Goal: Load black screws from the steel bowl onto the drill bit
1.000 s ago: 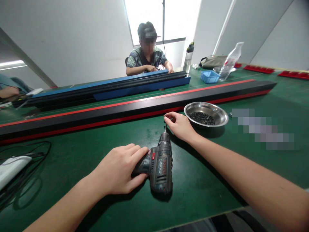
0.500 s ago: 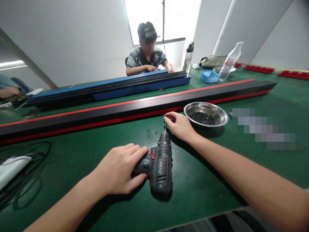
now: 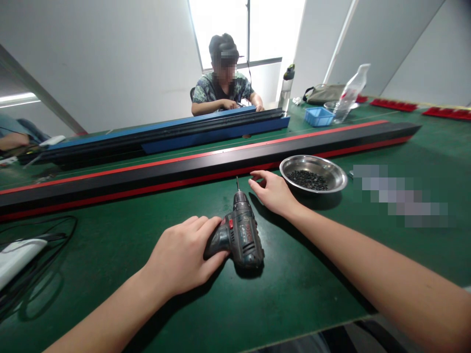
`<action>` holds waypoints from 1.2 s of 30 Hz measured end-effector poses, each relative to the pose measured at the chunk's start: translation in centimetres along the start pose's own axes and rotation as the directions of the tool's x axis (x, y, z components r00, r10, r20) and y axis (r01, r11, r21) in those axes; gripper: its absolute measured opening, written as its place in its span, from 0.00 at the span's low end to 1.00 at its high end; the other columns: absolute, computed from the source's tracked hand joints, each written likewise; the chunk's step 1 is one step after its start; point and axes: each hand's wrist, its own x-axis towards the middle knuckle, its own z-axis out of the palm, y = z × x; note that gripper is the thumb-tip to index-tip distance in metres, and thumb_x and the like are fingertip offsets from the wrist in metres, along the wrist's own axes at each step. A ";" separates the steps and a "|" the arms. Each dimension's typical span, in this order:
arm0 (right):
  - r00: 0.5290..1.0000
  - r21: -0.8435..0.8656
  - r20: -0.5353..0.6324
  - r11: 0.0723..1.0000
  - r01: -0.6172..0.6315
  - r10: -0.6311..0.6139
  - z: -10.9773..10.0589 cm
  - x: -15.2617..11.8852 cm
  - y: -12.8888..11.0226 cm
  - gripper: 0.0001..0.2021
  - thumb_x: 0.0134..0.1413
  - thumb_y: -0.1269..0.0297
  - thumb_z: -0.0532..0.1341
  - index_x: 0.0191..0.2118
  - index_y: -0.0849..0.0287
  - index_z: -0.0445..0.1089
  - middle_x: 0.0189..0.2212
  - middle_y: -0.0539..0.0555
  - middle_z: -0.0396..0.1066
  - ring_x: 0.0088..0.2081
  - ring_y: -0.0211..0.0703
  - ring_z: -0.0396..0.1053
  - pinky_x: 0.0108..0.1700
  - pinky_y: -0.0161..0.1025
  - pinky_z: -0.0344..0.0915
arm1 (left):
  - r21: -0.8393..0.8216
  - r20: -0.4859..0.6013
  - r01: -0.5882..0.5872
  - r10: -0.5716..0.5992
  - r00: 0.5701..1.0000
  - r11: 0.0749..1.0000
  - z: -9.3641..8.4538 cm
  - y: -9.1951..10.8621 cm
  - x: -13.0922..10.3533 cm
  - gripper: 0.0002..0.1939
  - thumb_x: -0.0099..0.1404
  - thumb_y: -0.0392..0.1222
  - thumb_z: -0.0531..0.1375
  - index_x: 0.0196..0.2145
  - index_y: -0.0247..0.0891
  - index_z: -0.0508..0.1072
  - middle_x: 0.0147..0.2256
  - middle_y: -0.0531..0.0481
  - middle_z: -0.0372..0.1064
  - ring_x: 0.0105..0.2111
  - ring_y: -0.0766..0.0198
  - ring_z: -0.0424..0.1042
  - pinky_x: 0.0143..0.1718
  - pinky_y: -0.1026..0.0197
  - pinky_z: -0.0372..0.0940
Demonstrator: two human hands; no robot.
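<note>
My left hand (image 3: 186,252) is wrapped round the handle of a dark cordless drill (image 3: 247,238), which lies on its side on the green table (image 3: 294,304). The drill's thin bit points away from me, towards a long black bar with red edges (image 3: 206,162). Right of the bit, my right hand (image 3: 272,191) hovers with thumb and index finger slightly apart; nothing can be made out between them. Beside that hand stands a metal bowl (image 3: 336,182) with small black pieces (image 3: 307,179) in it.
Across the table a person (image 3: 223,83) sits behind long blue and black bars (image 3: 221,132). A blue basket (image 3: 318,116), a plastic bottle (image 3: 351,95) and a drinking bottle (image 3: 286,88) stand at the back. Black cables and a white box (image 3: 22,255) lie at left.
The drill, in my left hand, has shifted forward and turned so its bit points further left, away from my right fingertips. My right hand has barely moved.
</note>
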 end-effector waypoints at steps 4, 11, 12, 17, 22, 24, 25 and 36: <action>1.000 -0.001 -0.001 1.000 0.007 -0.007 0.1 -0.1 0.1 0.15 0.64 0.63 0.64 0.52 0.62 0.78 0.46 0.59 0.81 0.45 0.49 0.79 0.52 0.45 0.72 | 0.031 -0.041 0.037 -0.036 0.999 0.999 0.2 0.1 0.1 0.22 0.70 0.52 0.60 0.59 0.43 0.67 0.45 0.46 0.75 0.44 0.48 0.75 0.41 0.48 0.70; 1.000 -0.006 0.007 1.000 0.007 -0.007 -0.1 -0.2 0.0 0.14 0.64 0.63 0.64 0.52 0.61 0.78 0.44 0.59 0.81 0.44 0.50 0.78 0.51 0.46 0.72 | 0.066 -0.081 0.080 -0.075 0.994 0.995 0.3 0.2 0.1 0.22 0.71 0.54 0.60 0.58 0.43 0.68 0.45 0.45 0.76 0.44 0.49 0.76 0.40 0.50 0.70; 1.000 -0.007 0.008 1.000 0.007 -0.007 -0.1 -0.2 0.0 0.14 0.64 0.63 0.64 0.52 0.61 0.78 0.44 0.59 0.81 0.44 0.50 0.79 0.51 0.46 0.72 | 0.067 -0.084 0.079 -0.074 0.994 0.995 0.3 0.2 0.1 0.22 0.71 0.54 0.60 0.58 0.44 0.68 0.45 0.45 0.76 0.44 0.49 0.76 0.40 0.51 0.70; 1.000 -0.001 0.004 1.000 0.000 0.000 0.1 -0.2 -0.2 0.14 0.64 0.63 0.64 0.52 0.60 0.78 0.44 0.59 0.81 0.45 0.50 0.79 0.51 0.46 0.72 | 0.071 -0.092 0.068 -0.061 0.994 0.995 0.3 0.1 0.1 0.22 0.71 0.53 0.60 0.58 0.43 0.68 0.45 0.46 0.76 0.43 0.49 0.76 0.40 0.52 0.69; 1.000 -0.013 0.011 1.000 0.009 -0.009 0.3 -0.2 -0.6 0.14 0.64 0.63 0.64 0.52 0.60 0.78 0.45 0.59 0.81 0.45 0.51 0.78 0.51 0.46 0.72 | 0.082 -0.082 0.048 -0.041 0.996 0.995 0.3 0.2 0.3 0.23 0.71 0.54 0.59 0.59 0.42 0.68 0.44 0.45 0.76 0.43 0.49 0.75 0.40 0.52 0.69; 1.000 -0.016 0.013 1.000 0.010 -0.009 0.3 -0.1 -0.6 0.15 0.64 0.63 0.63 0.52 0.61 0.78 0.46 0.60 0.81 0.44 0.51 0.78 0.51 0.46 0.72 | 0.083 -0.080 0.042 -0.036 0.996 0.996 0.2 0.4 0.4 0.23 0.72 0.54 0.59 0.59 0.41 0.67 0.45 0.45 0.75 0.44 0.49 0.75 0.40 0.51 0.69; 1.000 -0.016 0.013 1.000 0.010 -0.010 0.3 -0.1 -0.7 0.15 0.64 0.63 0.63 0.52 0.61 0.78 0.46 0.60 0.81 0.44 0.51 0.78 0.51 0.46 0.72 | 0.082 -0.078 0.038 -0.032 0.996 0.996 0.2 0.5 0.5 0.23 0.72 0.54 0.59 0.60 0.41 0.67 0.45 0.44 0.75 0.44 0.49 0.75 0.41 0.51 0.69; 1.000 0.004 0.002 1.000 0.012 -0.012 0.1 -0.1 -0.6 0.13 0.64 0.63 0.64 0.51 0.60 0.78 0.43 0.58 0.82 0.42 0.48 0.79 0.49 0.44 0.72 | 0.068 -0.071 0.072 -0.067 0.995 0.995 0.2 1.2 0.4 0.22 0.73 0.54 0.58 0.59 0.42 0.67 0.44 0.44 0.75 0.44 0.49 0.74 0.41 0.51 0.69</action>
